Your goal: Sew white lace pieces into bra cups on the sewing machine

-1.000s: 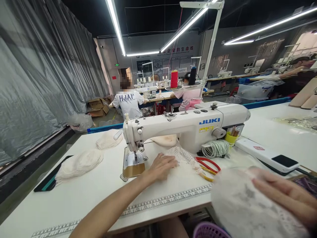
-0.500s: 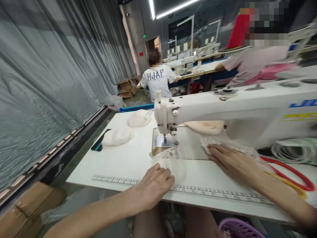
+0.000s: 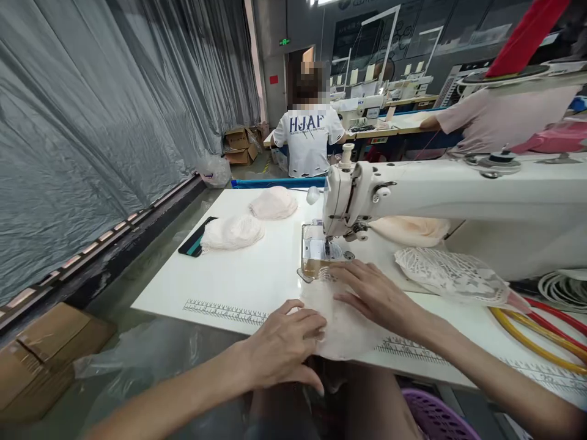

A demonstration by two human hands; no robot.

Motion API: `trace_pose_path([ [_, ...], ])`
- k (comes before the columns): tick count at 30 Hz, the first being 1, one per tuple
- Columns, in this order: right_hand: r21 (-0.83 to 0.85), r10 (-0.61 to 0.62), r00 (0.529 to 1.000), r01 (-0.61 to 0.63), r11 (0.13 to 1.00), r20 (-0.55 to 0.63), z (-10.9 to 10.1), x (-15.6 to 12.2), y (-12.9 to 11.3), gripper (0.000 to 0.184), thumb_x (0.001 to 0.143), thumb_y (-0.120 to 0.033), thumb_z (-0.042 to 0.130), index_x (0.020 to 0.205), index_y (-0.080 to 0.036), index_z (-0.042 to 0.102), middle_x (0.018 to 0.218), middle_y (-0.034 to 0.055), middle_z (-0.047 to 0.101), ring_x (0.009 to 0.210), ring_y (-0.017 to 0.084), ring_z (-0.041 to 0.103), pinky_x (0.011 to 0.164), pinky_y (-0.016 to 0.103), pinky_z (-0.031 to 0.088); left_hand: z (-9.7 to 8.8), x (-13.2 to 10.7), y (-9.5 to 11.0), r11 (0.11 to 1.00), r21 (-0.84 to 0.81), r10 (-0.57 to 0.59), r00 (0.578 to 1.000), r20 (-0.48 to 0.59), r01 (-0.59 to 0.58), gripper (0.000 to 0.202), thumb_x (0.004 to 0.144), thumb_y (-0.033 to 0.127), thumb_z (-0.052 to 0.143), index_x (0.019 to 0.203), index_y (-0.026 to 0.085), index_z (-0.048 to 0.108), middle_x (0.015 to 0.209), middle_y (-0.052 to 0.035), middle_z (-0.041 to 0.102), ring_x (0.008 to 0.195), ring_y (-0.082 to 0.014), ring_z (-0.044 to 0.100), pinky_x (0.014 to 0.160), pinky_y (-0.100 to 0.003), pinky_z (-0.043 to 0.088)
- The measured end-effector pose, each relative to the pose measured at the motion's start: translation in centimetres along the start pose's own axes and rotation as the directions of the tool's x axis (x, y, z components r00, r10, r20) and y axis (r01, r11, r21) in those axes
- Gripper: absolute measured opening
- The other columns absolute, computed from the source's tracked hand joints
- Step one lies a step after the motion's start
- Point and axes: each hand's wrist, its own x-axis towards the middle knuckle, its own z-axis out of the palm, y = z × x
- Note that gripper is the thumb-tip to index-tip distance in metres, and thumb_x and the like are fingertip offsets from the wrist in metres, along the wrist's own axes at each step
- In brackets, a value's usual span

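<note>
One white cloth lies lower centre of frame, just before the machine head; left hand and right hand rest on it palm-down, unclenched, presumably to keep it flat.

Sewing machine runs off my right edge; purple basket cut by the bottom. Right hand covers part of the white fabric, I can't see under it. Left hand and fabric hide mid-ruler.
</note>
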Motion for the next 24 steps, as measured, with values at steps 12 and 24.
trace_pose_path([
  [12, 0.301, 0.243, 0.950, -0.294, 0.907, 0.197, 0.3, -0.9, -2.0, 0.019, 0.090, -0.034, 0.041, 0.075, -0.022, 0.044, 0.066, -0.0008, 0.050, 0.057, 0.014, 0.045, 0.051, 0.027, 0.035, -1.6, 1.4, -2.7, 0.702, -0.545, -0.569, 0.821, -0.042, 0.459, 0.034, 0.080, 0.034, 0.065, 0.109, 0.017, 0.059, 0.117, -0.0102, 0.057, 0.102, -0.0219, 0.056, 0.083, -0.031, 0.044],
  [24, 0.372, 0.340, 0.930, -0.368, 0.852, 0.142, 0.6, -1.1, -1.4, 0.028, 0.081, -0.048, 0.057, 0.092, -0.022, 0.051, 0.060, -0.0059, 0.042, 0.053, 0.013, 0.040, 0.048, 0.024, 0.030, -0.7, 5.1, -3.7, 0.587, -0.657, -0.582, 0.811, 0.064, 0.474, 0.030, 0.072, 0.036, 0.066, 0.056, 0.015, 0.053, 0.055, 0.0051, 0.036, 0.055, -0.0091, 0.034, 0.052, -0.023, 0.024],
])
